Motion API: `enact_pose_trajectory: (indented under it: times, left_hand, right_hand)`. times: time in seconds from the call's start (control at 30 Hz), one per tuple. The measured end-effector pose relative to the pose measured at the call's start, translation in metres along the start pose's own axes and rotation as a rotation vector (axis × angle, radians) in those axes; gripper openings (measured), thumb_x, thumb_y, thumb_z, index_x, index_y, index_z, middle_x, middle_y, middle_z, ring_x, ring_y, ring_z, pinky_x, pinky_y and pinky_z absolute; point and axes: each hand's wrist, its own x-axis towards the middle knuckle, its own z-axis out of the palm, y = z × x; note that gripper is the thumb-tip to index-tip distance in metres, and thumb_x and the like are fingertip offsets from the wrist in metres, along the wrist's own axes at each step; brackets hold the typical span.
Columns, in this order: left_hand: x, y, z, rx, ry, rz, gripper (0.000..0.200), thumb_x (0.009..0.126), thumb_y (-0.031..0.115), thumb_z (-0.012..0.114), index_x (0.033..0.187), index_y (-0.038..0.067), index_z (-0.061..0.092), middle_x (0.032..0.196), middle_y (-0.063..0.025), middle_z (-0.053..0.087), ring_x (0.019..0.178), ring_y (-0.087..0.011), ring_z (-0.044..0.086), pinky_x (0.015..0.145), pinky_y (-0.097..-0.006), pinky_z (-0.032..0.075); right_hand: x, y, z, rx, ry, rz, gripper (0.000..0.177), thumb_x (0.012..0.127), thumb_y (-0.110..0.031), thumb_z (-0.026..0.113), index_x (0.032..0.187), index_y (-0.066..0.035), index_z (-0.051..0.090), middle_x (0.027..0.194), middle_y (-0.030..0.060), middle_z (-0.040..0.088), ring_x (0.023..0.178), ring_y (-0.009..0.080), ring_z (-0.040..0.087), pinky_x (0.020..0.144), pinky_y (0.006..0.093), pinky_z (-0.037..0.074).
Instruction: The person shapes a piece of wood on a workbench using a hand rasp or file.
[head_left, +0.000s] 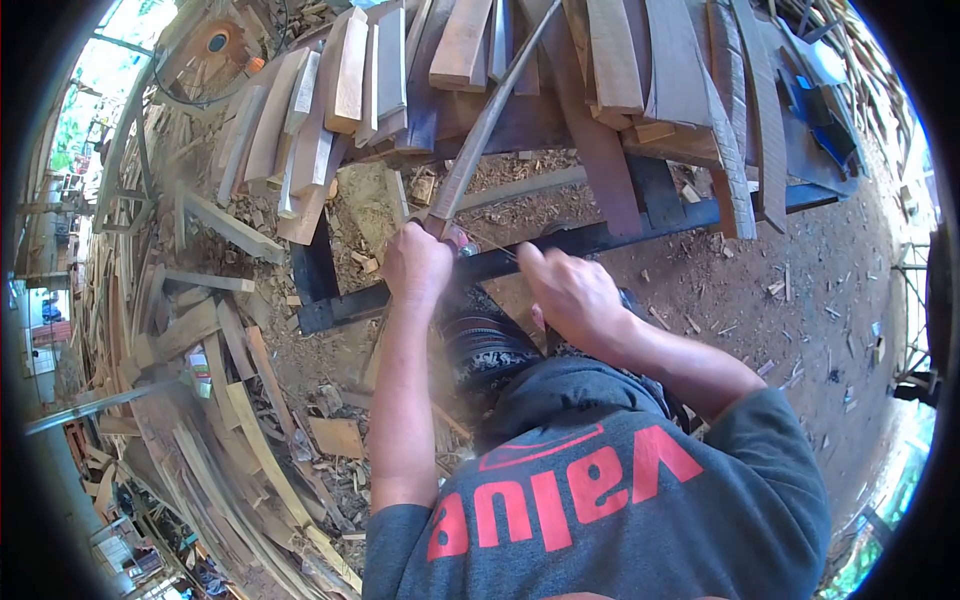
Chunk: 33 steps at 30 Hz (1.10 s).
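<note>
My left hand [418, 262] is closed round the near end of a long, narrow wooden strip [485, 125]. The strip slants up and to the right, across the stacked wood on the bench. To the right, my right hand [575, 295] is closed too, its knuckles up, a short way from the strip. A thin, light-coloured line [492, 244] runs from near the strip's end towards my right fingers. What that hand grips is mostly hidden and I cannot make out its kind.
Many wooden boards [615, 60] lie on the bench, several overhanging its near side. A dark metal bar [600, 238] crosses in front of my legs. Long curved offcuts [255, 425] pile up at left, and chips litter the dirt floor [770, 330]. A dark blue object [825, 120] sits at far right.
</note>
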Motion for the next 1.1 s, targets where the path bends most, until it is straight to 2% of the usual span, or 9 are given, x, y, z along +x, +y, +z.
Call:
enact_pose_trajectory:
  times: [0.13, 0.2, 0.27, 0.5, 0.63, 0.77, 0.83, 0.97, 1.1]
  left_hand:
    - [0.002, 0.000, 0.006, 0.043, 0.008, 0.003, 0.038, 0.075, 0.037, 0.070, 0.098, 0.007, 0.069, 0.095, -0.0194, 0.069, 0.092, -0.0359, 0.066, 0.081, -0.0457, 0.051]
    - [0.005, -0.002, 0.010, 0.030, 0.044, -0.009, 0.044, 0.077, 0.043, 0.072, 0.090, 0.001, 0.069, 0.091, -0.0207, 0.069, 0.089, -0.0376, 0.067, 0.080, -0.0452, 0.053]
    - [0.005, -0.003, 0.008, 0.029, 0.048, -0.019, 0.044, 0.077, 0.043, 0.071, 0.090, 0.001, 0.069, 0.091, -0.0209, 0.069, 0.089, -0.0375, 0.067, 0.081, -0.0451, 0.053]
    - [-0.004, 0.007, -0.001, 0.088, 0.066, -0.010, 0.041, 0.076, 0.040, 0.071, 0.090, 0.002, 0.070, 0.092, -0.0211, 0.069, 0.091, -0.0362, 0.067, 0.080, -0.0446, 0.052]
    - [0.005, 0.002, 0.005, 0.030, 0.028, -0.064, 0.042, 0.074, 0.041, 0.071, 0.097, 0.006, 0.069, 0.096, -0.0196, 0.069, 0.093, -0.0364, 0.066, 0.081, -0.0458, 0.051]
    - [0.000, 0.005, 0.000, 0.038, 0.037, -0.070, 0.040, 0.077, 0.040, 0.070, 0.092, 0.004, 0.071, 0.095, -0.0193, 0.070, 0.092, -0.0353, 0.067, 0.080, -0.0437, 0.053]
    - [-0.003, 0.006, -0.001, 0.054, 0.054, -0.064, 0.039, 0.077, 0.040, 0.070, 0.092, 0.004, 0.071, 0.095, -0.0190, 0.070, 0.092, -0.0354, 0.067, 0.080, -0.0436, 0.053]
    - [0.001, 0.002, 0.006, 0.051, 0.072, -0.034, 0.038, 0.077, 0.039, 0.071, 0.093, 0.005, 0.071, 0.094, -0.0186, 0.070, 0.091, -0.0351, 0.067, 0.080, -0.0437, 0.053]
    - [0.006, -0.003, 0.006, -0.006, 0.029, -0.069, 0.042, 0.074, 0.042, 0.071, 0.096, 0.006, 0.070, 0.097, -0.0176, 0.070, 0.092, -0.0356, 0.067, 0.080, -0.0439, 0.052]
  right_hand:
    - [0.022, -0.002, 0.011, 0.003, -0.028, 0.029, 0.022, 0.081, -0.012, 0.060, 0.093, -0.002, 0.046, 0.079, 0.0217, 0.063, 0.073, 0.0377, 0.066, 0.061, 0.0484, 0.053]
    - [0.044, -0.010, 0.022, 0.050, -0.009, 0.018, 0.017, 0.083, -0.010, 0.057, 0.093, -0.002, 0.046, 0.079, 0.0216, 0.063, 0.073, 0.0377, 0.066, 0.062, 0.0484, 0.053]
    - [0.053, -0.017, 0.027, 0.045, 0.120, -0.061, 0.013, 0.082, -0.006, 0.053, 0.093, -0.002, 0.046, 0.078, 0.0214, 0.063, 0.072, 0.0375, 0.066, 0.061, 0.0482, 0.053]
    - [0.002, 0.001, 0.004, -0.010, -0.007, 0.027, 0.014, 0.082, -0.007, 0.054, 0.093, -0.004, 0.045, 0.075, 0.0209, 0.063, 0.070, 0.0377, 0.066, 0.059, 0.0479, 0.053]
    - [0.052, -0.015, 0.028, 0.085, 0.091, -0.030, 0.016, 0.082, -0.007, 0.054, 0.094, -0.002, 0.046, 0.076, 0.0202, 0.063, 0.074, 0.0367, 0.067, 0.063, 0.0464, 0.054]
    - [0.040, -0.008, 0.018, 0.057, 0.155, -0.133, 0.015, 0.081, -0.006, 0.054, 0.093, -0.001, 0.046, 0.076, 0.0196, 0.063, 0.073, 0.0366, 0.067, 0.063, 0.0461, 0.054]
    - [0.011, -0.003, 0.002, 0.046, 0.028, -0.061, 0.015, 0.081, -0.006, 0.054, 0.093, -0.001, 0.046, 0.076, 0.0192, 0.064, 0.072, 0.0365, 0.067, 0.063, 0.0462, 0.054]
    - [0.023, -0.006, 0.013, 0.006, 0.070, -0.015, 0.006, 0.086, -0.006, 0.051, 0.091, -0.002, 0.051, 0.073, 0.0183, 0.065, 0.072, 0.0326, 0.069, 0.060, 0.0402, 0.056]
    - [0.052, -0.017, 0.027, 0.054, 0.138, -0.056, 0.013, 0.082, -0.004, 0.053, 0.093, -0.002, 0.047, 0.074, 0.0204, 0.064, 0.072, 0.0375, 0.067, 0.062, 0.0451, 0.054]
